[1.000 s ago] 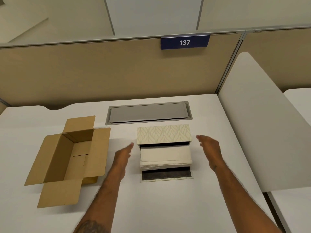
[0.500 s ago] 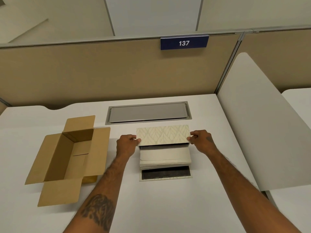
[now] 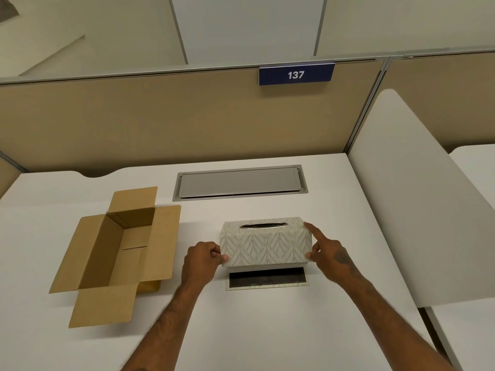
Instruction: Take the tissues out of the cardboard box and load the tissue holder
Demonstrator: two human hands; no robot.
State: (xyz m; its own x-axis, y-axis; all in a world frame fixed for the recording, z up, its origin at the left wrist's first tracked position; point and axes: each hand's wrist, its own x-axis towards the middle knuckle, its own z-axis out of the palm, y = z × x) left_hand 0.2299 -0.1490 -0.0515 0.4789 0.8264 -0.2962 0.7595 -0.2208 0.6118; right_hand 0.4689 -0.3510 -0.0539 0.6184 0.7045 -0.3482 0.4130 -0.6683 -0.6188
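Note:
The cream leaf-patterned tissue holder cover [image 3: 265, 243] now stands upright over the tissue stack, its metal-rimmed slot on top. My left hand [image 3: 202, 261] grips its lower left corner and my right hand [image 3: 328, 257] holds its right end, forefinger on the top corner. The tissues are hidden under the cover. The holder's flat base plate [image 3: 267, 278], dark inside a pale rim, lies on the desk just in front of the cover. The open cardboard box [image 3: 115, 253] sits to the left with its flaps spread and nothing visible inside.
A grey metal cable hatch [image 3: 239, 182] is set into the white desk [image 3: 241, 330] behind the holder. A white divider panel [image 3: 417, 210] stands along the right edge. Tan partition walls close the back, with a blue sign reading 137 [image 3: 296, 74].
Both hands reached the cover's ends, took hold and tipped it forward and down over the tissue stack, which is now hidden.

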